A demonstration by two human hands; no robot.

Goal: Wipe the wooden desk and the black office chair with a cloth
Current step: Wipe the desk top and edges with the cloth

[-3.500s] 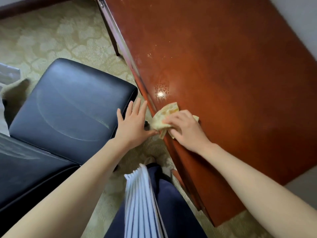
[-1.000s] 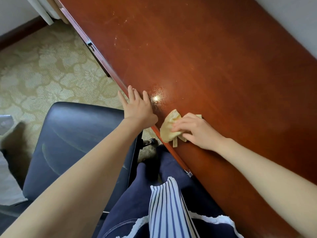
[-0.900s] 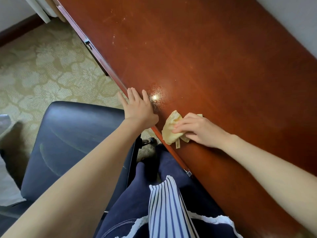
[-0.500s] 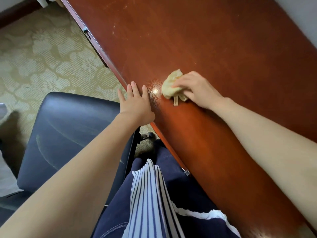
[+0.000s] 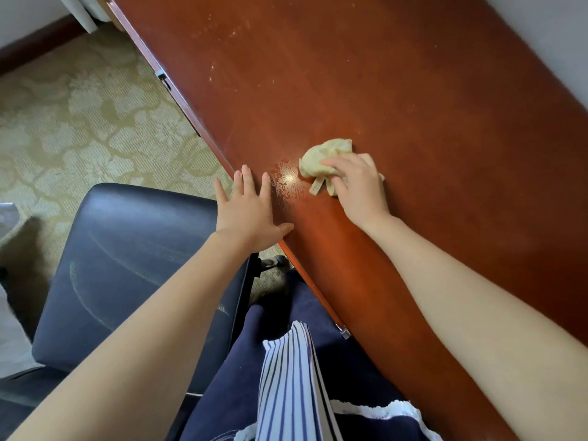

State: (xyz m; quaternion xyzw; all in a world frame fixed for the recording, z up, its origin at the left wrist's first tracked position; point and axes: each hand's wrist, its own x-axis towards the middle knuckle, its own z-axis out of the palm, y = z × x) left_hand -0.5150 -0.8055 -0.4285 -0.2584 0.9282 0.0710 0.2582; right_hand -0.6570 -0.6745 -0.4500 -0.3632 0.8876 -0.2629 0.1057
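Right hand [image 5: 358, 186] presses a bunched yellow cloth [image 5: 324, 159] onto the wooden desk [image 5: 397, 90], fingers curled over it. Left hand [image 5: 249, 213], fingers spread, rests flat on the desk's near edge, above the black office chair [image 5: 127, 259].

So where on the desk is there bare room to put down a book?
The desk shows bare wood beyond the cloth, toward the wall, and to the right of the right hand. The near edge is crowded: the left hand rests there, beside the cloth. The chair seat is also bare.
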